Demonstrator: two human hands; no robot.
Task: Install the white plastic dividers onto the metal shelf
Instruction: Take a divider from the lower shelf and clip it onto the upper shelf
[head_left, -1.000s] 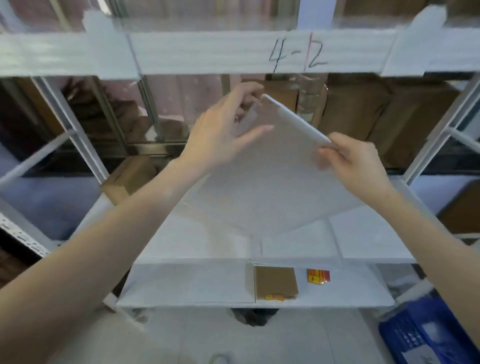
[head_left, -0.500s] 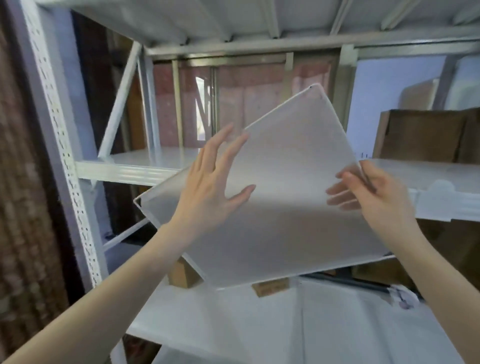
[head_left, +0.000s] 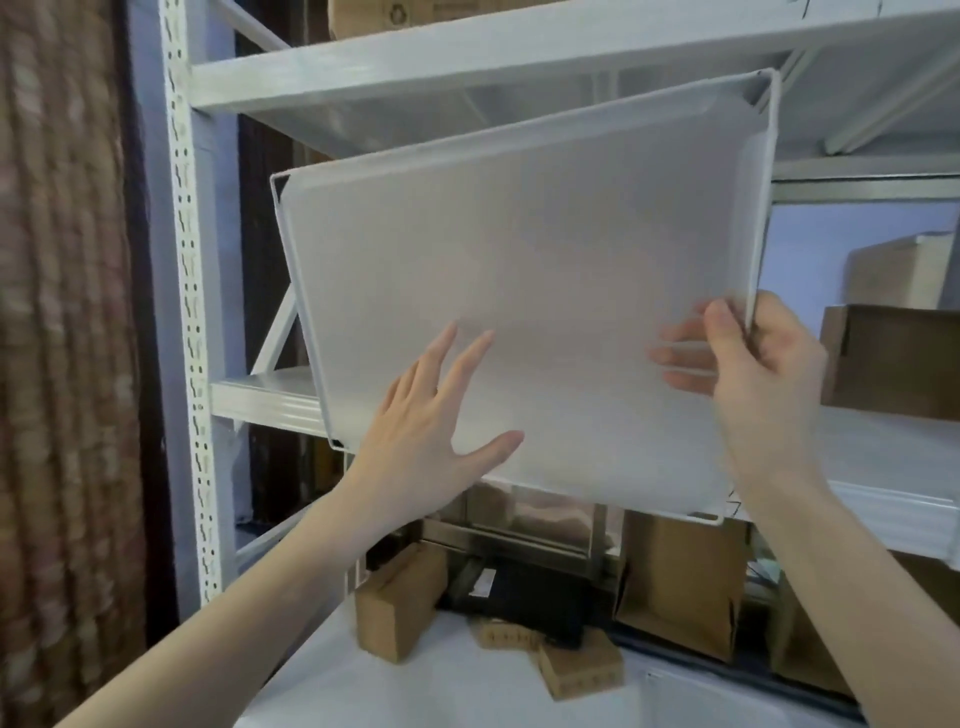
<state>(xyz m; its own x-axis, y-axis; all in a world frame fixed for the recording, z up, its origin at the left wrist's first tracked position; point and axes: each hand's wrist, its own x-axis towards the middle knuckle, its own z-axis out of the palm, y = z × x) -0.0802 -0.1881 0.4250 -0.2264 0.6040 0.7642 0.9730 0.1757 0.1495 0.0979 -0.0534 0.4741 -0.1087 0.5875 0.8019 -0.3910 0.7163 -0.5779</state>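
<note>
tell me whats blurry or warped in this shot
Head view: the curtain at left is smeared by motion blur; wide-angle distortion bows the shelf beams; the translucent divider shows the right hand's fingers as soft shapes through it; the left hand is fairly sharp.

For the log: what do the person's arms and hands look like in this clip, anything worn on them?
Both hands, left and right, are bare: no gloves, and no ring, watch or bracelet shows. Both forearms are uncovered to the frame edge, so no sleeve appears. No markings or tattoos are visible.
</note>
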